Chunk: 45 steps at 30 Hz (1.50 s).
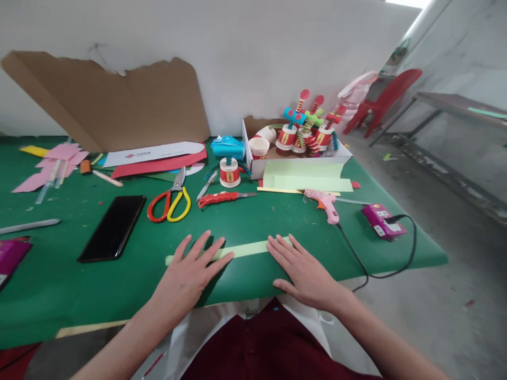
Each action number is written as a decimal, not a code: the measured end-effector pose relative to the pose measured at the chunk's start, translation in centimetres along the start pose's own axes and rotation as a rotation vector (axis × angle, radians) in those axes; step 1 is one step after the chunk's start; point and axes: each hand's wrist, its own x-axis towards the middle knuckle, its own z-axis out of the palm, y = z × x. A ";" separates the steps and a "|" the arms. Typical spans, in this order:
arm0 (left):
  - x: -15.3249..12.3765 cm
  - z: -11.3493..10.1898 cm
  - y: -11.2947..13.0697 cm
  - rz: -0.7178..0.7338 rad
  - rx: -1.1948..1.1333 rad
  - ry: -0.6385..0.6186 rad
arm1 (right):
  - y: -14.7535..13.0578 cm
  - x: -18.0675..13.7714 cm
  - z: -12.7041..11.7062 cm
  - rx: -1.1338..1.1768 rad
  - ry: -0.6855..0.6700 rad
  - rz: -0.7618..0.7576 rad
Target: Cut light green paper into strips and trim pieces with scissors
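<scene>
A narrow light green paper strip (250,249) lies across the table near its front edge. My left hand (194,268) rests over the strip's left part, fingers spread. Over its right end lies my right hand (299,269), flat, fingers stretched and thumb apart. Beyond the hands are scissors (174,198) with one red and one yellow handle, a red-handled knife (222,198) and a pink glue gun (324,202). A paper-cup figure (229,173) with a blue top and coiled dark green arms stands behind the knife.
A white box (259,168) holds several cup figures. Light green sheets (304,177) lie before it. A black phone (113,228) is at left, below pink paper pieces (59,163). Brown cardboard (119,105) leans on the wall. The glue gun's cord (352,253) loops around a purple packet (382,220).
</scene>
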 end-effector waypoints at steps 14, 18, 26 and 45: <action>-0.6 -0.6 2.2 -0.104 0.060 0.179 | -6.3 5.9 2.1 0.229 0.050 -0.192; -3.2 -1.9 0.6 -0.297 -0.104 0.307 | -6.3 5.8 2.6 0.167 0.042 -0.187; -5.4 -0.1 -3.7 -0.663 -0.486 0.331 | -6.8 6.2 2.8 0.075 -0.008 -0.155; -4.3 0.3 -3.4 -0.725 -0.546 0.261 | -7.0 6.4 2.9 0.093 -0.046 -0.109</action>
